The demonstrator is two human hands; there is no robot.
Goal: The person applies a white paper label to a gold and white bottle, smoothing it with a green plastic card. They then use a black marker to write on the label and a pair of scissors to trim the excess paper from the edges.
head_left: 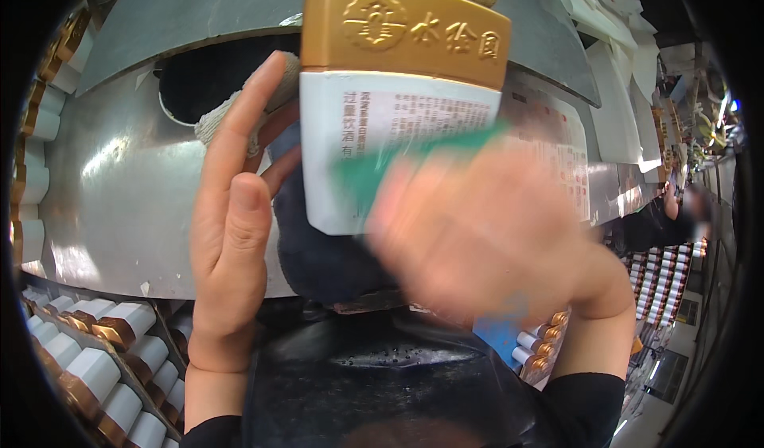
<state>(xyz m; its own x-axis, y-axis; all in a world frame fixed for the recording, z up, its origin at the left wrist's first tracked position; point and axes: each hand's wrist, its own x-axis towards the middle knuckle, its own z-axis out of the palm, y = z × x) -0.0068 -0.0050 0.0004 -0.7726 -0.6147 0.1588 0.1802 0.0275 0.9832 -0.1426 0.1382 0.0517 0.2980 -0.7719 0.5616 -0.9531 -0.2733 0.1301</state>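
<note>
A bottle (404, 38) with a gold shoulder and a white body lies in front of me, its neck pointing away. Small print covers its white face. Motion smears my right hand (485, 233), which is closed around a flat green scraper (358, 179) pressed against or just over that face. Along the bottle's left side stands my left hand (231, 241), its index finger and thumb stretched out. Its other fingers reach partly behind the bottle; I cannot tell whether they touch it. A dark blue cloth pad (318, 257) lies under the bottle, and a grey-beige cloth (227, 118) is by my left fingertips.
The metal worktop (111, 185) has a dark round-edged opening (199, 78) at the left. Printed sheets (553, 142) lie right of the bottle, with white papers (609, 90) beyond. Racked bottles (95, 368) stand lower left. Another person (664, 221) is far right.
</note>
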